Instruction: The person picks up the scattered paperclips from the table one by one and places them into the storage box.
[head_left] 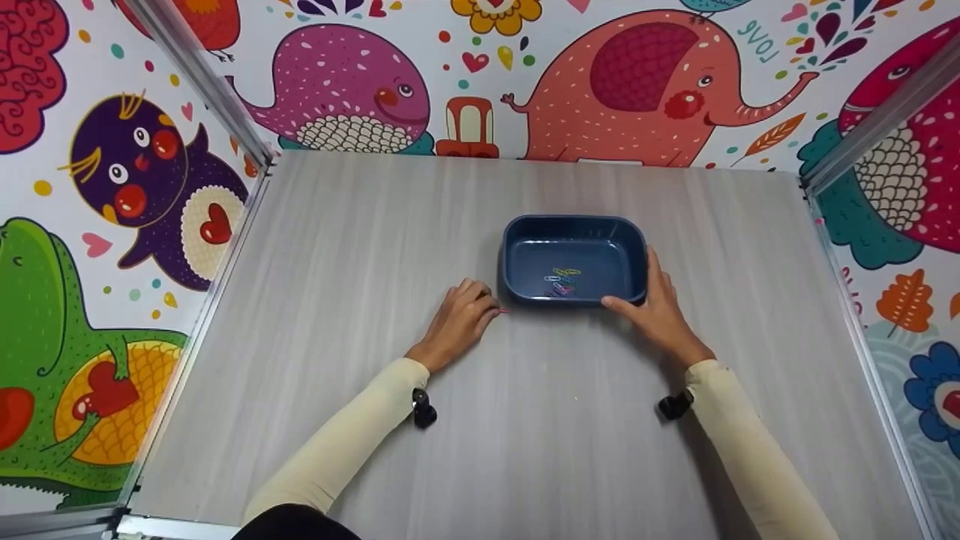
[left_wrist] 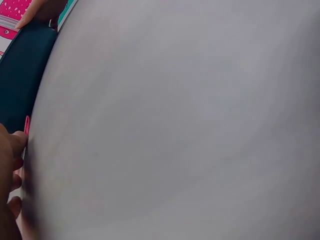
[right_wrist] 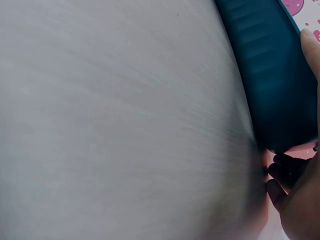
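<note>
My left hand pinches a pinkish-red paper clip between thumb and fingers, close by the front left corner of a dark blue plastic container. Inside the container, several coloured paper clips lie in a small cluster on the bottom, towards the front. My right hand grips the container's right end, with the thumb on the front rim near the corner and the fingers along the side. In the right wrist view the container's outer wall shows beside the thumb.
A light grey wood-grain table lies under everything. Walls printed with cartoon animals stand behind it and on both sides, joined by metal frame bars. Small black wrist cameras sit by both sleeves.
</note>
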